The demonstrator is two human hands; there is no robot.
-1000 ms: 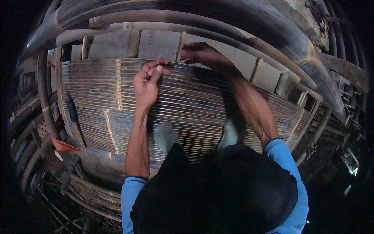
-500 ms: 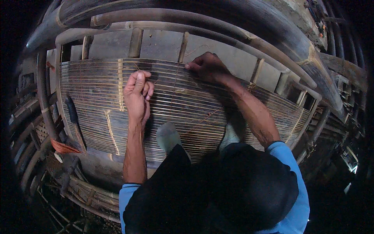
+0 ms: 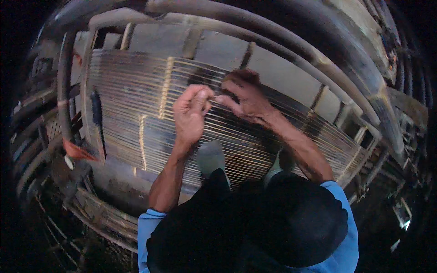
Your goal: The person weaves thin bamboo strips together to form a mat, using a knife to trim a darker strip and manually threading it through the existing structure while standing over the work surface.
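A panel of thin, spaced bamboo strips (image 3: 120,93) lies in front of me, crossed by pale bands. Over its middle, near the far edge, my left hand (image 3: 190,111) is closed in a pinch. Whatever sits between its thumb and finger is too small and blurred to name. My right hand (image 3: 246,98) meets it from the right, its thumb and curled fingers at the left fingertips, also pinching. At the panel's left end rests a dark-handled knife-like tool (image 3: 97,109).
A thick bamboo pole (image 3: 346,68) arches across the far side, with a thinner rail (image 3: 236,32) below it. An orange piece of material (image 3: 78,150) is at the left. My feet, one in a pale sock (image 3: 210,157), are on the panel.
My hands were apart and have come together at the fingertips. The left hand moved right; the right hand shifted slightly nearer. The whole view has turned and shifted a little.
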